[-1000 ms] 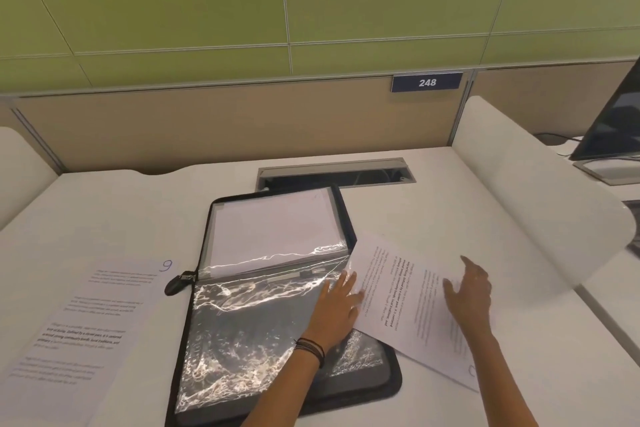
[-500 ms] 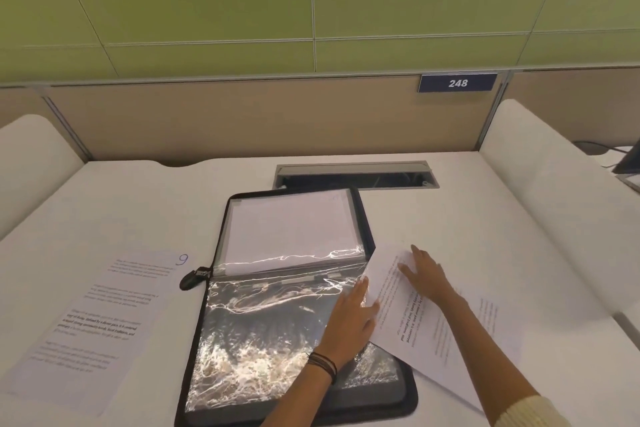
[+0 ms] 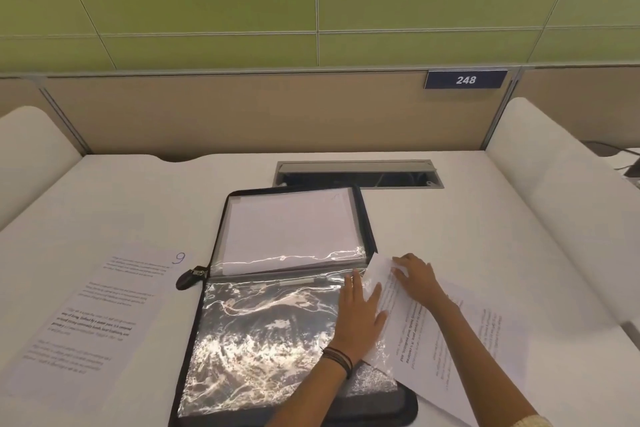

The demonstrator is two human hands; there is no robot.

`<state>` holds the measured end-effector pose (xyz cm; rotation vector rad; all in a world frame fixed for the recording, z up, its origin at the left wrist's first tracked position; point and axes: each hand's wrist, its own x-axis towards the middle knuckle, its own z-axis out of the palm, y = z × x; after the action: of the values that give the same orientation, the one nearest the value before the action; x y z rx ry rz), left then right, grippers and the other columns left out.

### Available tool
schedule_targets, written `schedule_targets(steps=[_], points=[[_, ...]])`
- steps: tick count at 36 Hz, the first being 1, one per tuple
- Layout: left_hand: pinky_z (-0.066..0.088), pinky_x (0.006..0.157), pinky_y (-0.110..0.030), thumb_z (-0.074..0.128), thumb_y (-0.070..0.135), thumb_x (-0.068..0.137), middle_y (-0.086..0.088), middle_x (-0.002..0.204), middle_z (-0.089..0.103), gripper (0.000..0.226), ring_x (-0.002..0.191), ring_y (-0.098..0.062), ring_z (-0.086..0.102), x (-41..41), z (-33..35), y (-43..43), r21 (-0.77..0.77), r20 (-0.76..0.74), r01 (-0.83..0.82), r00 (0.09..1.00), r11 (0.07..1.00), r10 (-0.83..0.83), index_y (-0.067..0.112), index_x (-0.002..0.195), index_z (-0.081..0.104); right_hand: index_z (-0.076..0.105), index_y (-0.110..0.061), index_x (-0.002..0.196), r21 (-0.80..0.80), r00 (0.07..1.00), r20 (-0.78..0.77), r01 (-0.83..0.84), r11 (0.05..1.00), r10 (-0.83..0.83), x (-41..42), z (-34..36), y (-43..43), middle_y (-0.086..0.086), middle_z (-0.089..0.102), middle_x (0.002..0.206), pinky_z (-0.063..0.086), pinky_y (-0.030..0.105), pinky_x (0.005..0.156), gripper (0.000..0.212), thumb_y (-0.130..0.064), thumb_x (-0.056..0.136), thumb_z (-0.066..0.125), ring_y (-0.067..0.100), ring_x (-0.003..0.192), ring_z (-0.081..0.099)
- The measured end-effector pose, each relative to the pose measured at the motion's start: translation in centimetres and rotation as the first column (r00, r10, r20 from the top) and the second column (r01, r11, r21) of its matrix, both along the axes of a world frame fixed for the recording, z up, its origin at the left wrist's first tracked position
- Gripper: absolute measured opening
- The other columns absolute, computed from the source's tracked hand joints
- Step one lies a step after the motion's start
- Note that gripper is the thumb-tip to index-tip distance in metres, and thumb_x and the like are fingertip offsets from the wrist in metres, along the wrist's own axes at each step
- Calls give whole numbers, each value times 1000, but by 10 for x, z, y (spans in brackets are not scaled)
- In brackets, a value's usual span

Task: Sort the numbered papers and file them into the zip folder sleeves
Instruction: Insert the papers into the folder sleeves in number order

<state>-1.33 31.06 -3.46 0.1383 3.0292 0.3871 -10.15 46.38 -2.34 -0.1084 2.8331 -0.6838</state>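
A black zip folder (image 3: 367,218) lies open in the middle of the desk. Its far half holds filed white sheets (image 3: 291,225) under clear plastic. An empty clear sleeve (image 3: 263,333) covers the near half. My left hand (image 3: 358,319) rests flat on the sleeve's right edge, fingers straight. A printed paper (image 3: 446,347) lies to the right of the folder, its left edge overlapping the folder. My right hand (image 3: 417,277) presses on that paper's far corner with spread fingers. Another printed paper marked 9 (image 3: 93,319) lies left of the folder.
The zip pull (image 3: 188,279) lies at the folder's left hinge. A cable slot (image 3: 356,174) is set into the desk behind the folder. White curved dividers (image 3: 554,184) bound the desk on both sides, and a beige partition with a 248 sign (image 3: 465,80) stands behind.
My right hand has slid left along the printed paper, from its right side to its far corner by the folder. The paper has shifted toward the sleeve. The left hand stays on the sleeve.
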Motion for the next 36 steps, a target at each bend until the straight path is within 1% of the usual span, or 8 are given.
schedule_targets(steps=[3, 7, 10, 13, 16, 18, 28, 36], points=[[45, 93, -41, -5, 46, 97, -13, 134, 52, 56, 142, -39, 11, -4, -13, 0, -87, -62, -22, 998, 996, 17, 32, 150, 8, 52, -15, 132, -57, 1000, -12, -23, 998, 22, 2, -1, -3, 5, 53, 125, 23, 42, 110, 35, -22, 99, 42, 22, 118, 48], [52, 88, -33, 1, 34, 100, -10, 123, 63, 64, 116, -27, 59, 0, 0, 0, -38, 46, 6, 999, 999, -5, 30, 121, 61, 61, -8, 121, -152, 997, -73, -21, 988, 10, 1, -1, -6, 10, 61, 113, 39, 35, 99, 29, -10, 96, 47, 25, 107, 57], [51, 87, -32, 49, 36, 85, -7, 121, 65, 37, 108, -23, 64, 0, 4, -2, -30, -7, 76, 997, 997, -77, 21, 113, 68, 64, -5, 116, -210, 995, -81, 40, 977, -59, 3, 0, -7, 12, 64, 115, 43, 32, 97, 27, -6, 95, 47, 25, 107, 58], [50, 90, -31, 80, 36, 62, -6, 123, 64, 59, 109, -22, 64, -1, 3, -2, 75, 36, 61, 997, 995, -64, 14, 114, 66, 66, -5, 113, -282, 986, -94, 108, 953, -140, 2, 1, -8, 10, 66, 115, 44, 26, 95, 26, -3, 94, 49, 22, 106, 60], [14, 114, -32, 54, 22, 92, -11, 152, 30, 58, 140, -26, 30, 2, 15, -5, 216, 69, 72, 994, 974, -88, 4, 143, 34, 69, -5, 106, -341, 982, -79, 138, 930, -174, 0, 4, -8, 8, 69, 106, 41, 19, 83, 23, -4, 93, 50, 17, 93, 61], [-7, 111, -27, 36, 18, 100, -9, 158, 11, 57, 146, -23, 8, -1, 13, -4, 228, 18, 76, 996, 971, -83, 7, 150, 13, 70, -4, 101, -372, 979, -75, 148, 916, -188, -3, 8, -8, 7, 69, 97, 39, 19, 78, 20, -8, 93, 52, 14, 85, 59], [5, 118, -30, 37, 24, 100, -4, 158, 14, 57, 145, -18, 10, -7, 15, -7, 275, 11, 60, 998, 960, -65, 10, 150, 12, 45, -23, 56, -272, 1000, -5, 23, 962, -26, -16, 12, -13, -8, 45, 54, 28, 18, 51, 37, -21, 92, 55, 5, 50, 42], [0, 117, -29, 37, 23, 100, -4, 159, 9, 57, 146, -20, 6, -9, 18, -8, 279, -1, 61, 998, 958, -64, 10, 150, 12, 44, -21, 54, -164, 984, 123, -109, 980, 130, -31, 24, -12, -7, 46, 52, 31, 9, 46, 40, -21, 93, 55, 4, 46, 45]])
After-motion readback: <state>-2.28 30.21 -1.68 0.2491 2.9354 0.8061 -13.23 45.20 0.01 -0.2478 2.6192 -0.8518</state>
